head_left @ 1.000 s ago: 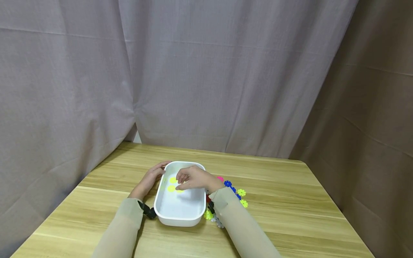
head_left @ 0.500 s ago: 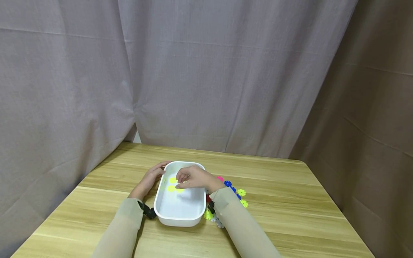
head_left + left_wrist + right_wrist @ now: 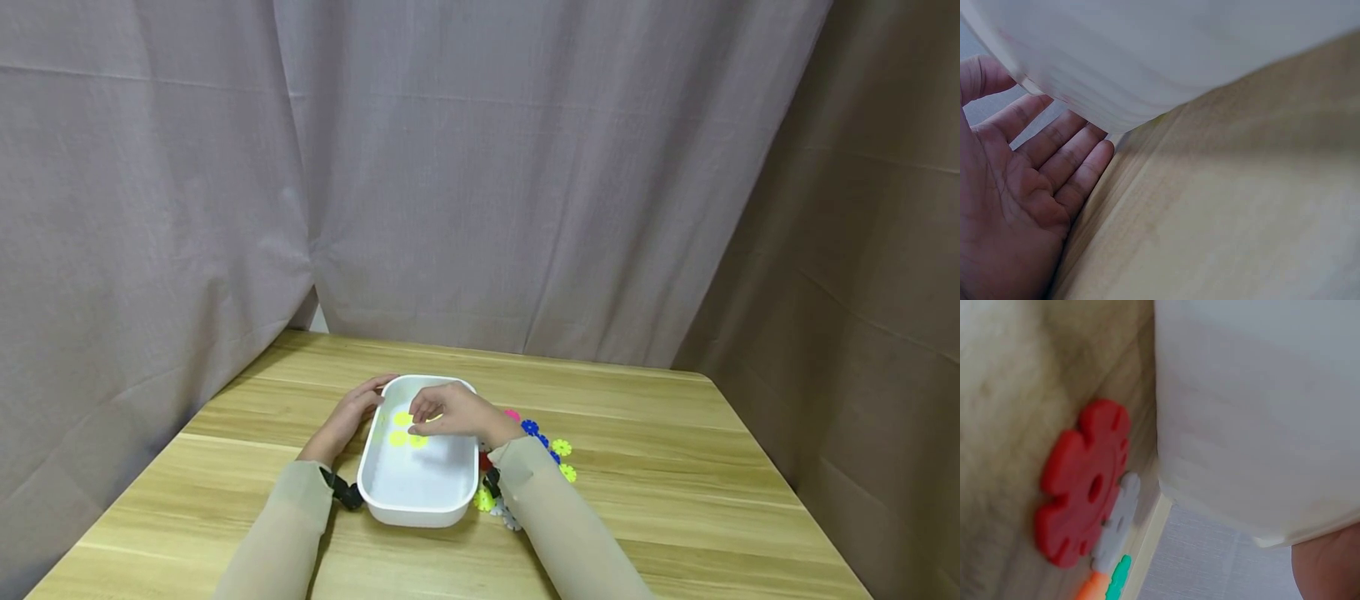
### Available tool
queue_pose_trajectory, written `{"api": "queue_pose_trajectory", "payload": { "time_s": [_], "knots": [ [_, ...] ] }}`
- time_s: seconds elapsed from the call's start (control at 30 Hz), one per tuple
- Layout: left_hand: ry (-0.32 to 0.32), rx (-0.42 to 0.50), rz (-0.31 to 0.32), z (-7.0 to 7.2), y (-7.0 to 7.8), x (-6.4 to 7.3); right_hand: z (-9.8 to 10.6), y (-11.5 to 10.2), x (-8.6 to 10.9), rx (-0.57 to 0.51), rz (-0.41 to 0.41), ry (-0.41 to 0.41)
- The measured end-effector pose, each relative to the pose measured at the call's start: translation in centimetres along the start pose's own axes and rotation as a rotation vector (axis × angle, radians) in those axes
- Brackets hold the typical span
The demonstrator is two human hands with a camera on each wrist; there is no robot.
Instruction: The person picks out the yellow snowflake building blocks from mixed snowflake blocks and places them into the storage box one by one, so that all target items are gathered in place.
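Observation:
A white plastic bin (image 3: 420, 483) stands on the wooden table with several yellow flower-shaped pieces (image 3: 398, 438) lying on its floor toward the far end. My left hand (image 3: 352, 421) rests against the bin's left side. In the left wrist view its fingers (image 3: 1063, 150) lie nearly straight along the outer wall, with the thumb at the rim. Over the inside of the bin hovers my right hand (image 3: 453, 412), fingers loosely bent and thumb apart from them; nothing shows held there. The right wrist view shows only a small part of that hand, beyond the bin wall.
Right of the bin lie several loose flower-shaped pieces, among them blue (image 3: 529, 427), pink (image 3: 512, 415) and yellow-green (image 3: 561, 447), partly hidden by the right forearm. A red piece (image 3: 1085, 484) and a grey one (image 3: 1116, 522) lie close beside the bin. Curtains (image 3: 525, 208) hang behind the table.
My right hand has risen slightly over the bin, so more of the yellow piece under its thumb shows. The left hand and the bin have stayed in place.

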State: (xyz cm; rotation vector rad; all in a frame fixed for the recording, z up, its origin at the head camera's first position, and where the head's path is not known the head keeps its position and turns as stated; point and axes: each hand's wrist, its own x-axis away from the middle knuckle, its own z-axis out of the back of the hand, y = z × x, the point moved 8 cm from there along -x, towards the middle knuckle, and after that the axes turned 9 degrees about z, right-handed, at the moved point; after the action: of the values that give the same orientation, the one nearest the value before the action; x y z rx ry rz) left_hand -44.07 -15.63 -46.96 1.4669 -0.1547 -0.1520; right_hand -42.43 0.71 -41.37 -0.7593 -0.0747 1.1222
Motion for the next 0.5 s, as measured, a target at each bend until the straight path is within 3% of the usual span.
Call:
{"api": "queue_pose_trajectory", "payload": {
  "time_s": [0.5],
  "knots": [
    [-0.002,0.006,0.011,0.15,-0.22,0.07,0.32,-0.66,0.08,-0.018,0.006,0.026]
  ]
}}
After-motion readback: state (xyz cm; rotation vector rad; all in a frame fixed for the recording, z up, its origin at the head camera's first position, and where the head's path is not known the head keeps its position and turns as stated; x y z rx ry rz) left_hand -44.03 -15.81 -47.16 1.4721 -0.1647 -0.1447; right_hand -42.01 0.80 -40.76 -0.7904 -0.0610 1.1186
